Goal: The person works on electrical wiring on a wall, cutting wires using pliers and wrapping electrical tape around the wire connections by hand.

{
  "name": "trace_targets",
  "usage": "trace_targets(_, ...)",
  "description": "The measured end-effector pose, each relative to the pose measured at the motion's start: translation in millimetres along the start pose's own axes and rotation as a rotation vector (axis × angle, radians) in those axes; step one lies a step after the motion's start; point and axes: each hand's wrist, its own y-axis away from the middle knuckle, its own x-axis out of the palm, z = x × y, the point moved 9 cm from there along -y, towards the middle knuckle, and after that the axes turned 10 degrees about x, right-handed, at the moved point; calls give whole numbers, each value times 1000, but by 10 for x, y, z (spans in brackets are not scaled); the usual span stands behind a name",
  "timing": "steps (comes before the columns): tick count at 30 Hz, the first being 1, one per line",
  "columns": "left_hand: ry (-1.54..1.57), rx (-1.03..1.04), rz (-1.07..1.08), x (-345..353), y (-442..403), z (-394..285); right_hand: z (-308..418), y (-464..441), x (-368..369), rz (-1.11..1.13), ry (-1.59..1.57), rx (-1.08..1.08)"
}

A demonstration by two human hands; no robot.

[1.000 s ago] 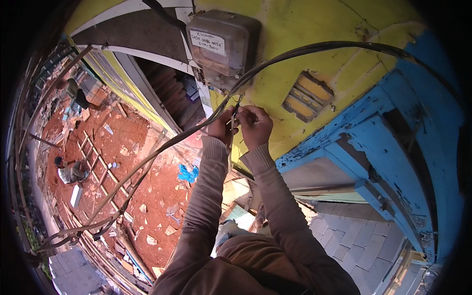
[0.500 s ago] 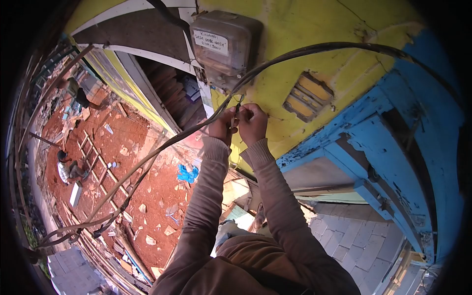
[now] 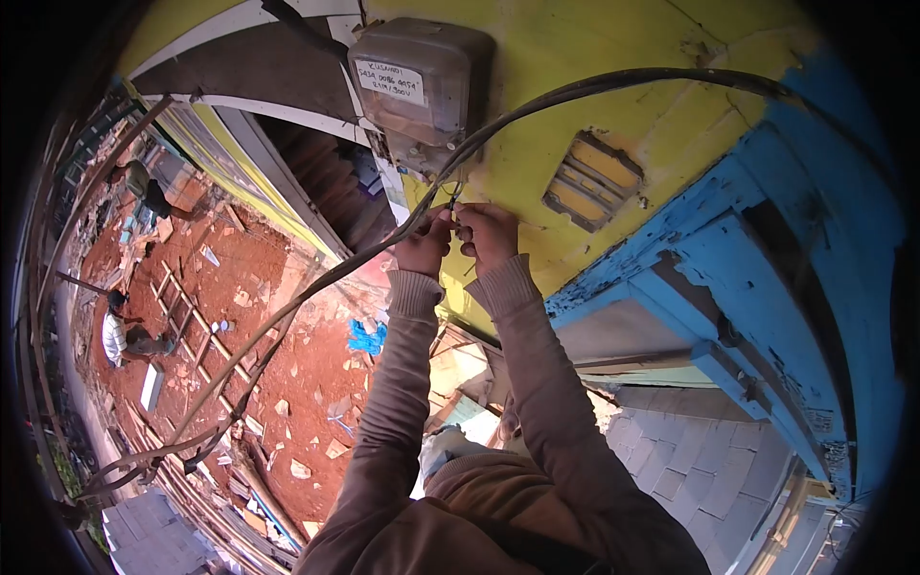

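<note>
Both hands meet just below a grey electricity meter (image 3: 458, 72) fixed to the yellow wall. A thin dark wire (image 3: 452, 197) hangs from beneath the meter, and its end runs in between my fingertips. My left hand (image 3: 423, 247) is closed in a pinch on this wire, close beside a thick black cable (image 3: 613, 90). On the other side my right hand (image 3: 490, 233) pinches the same wire, fingers curled. The exact grip point is partly hidden by the fingers. A handwritten white label (image 3: 390, 82) is on the meter's front.
A barred vent (image 3: 593, 181) is set in the wall to the right, near peeling blue boards (image 3: 738, 259). Below left, a bamboo ladder (image 3: 198, 331) lies on red soil with rubble. One person (image 3: 115, 335) sits there; another person (image 3: 146, 187) is farther back.
The view has shifted slightly, so the meter and wall sit a little farther left and up. My hands stay together at the wire, with the fingers slightly rearranged.
</note>
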Motion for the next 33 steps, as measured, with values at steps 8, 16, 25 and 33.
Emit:
trace_targets(8, -196, 78, -195, -56, 79, -204, 121, 911, -398, -231, 406, -560)
trace_targets(16, -196, 128, -177, -74, 20, -100, 1215, 3195, -2263, -1174, 1087, -1127)
trace_targets(25, -92, 110, -138, 36, 169, -178, 1502, 3258, -3218, -1235, 1525, -1024)
trace_targets(33, -125, 175, -194, -47, 111, -119, 1456, 3471, -2791, -1258, 1752, -1115)
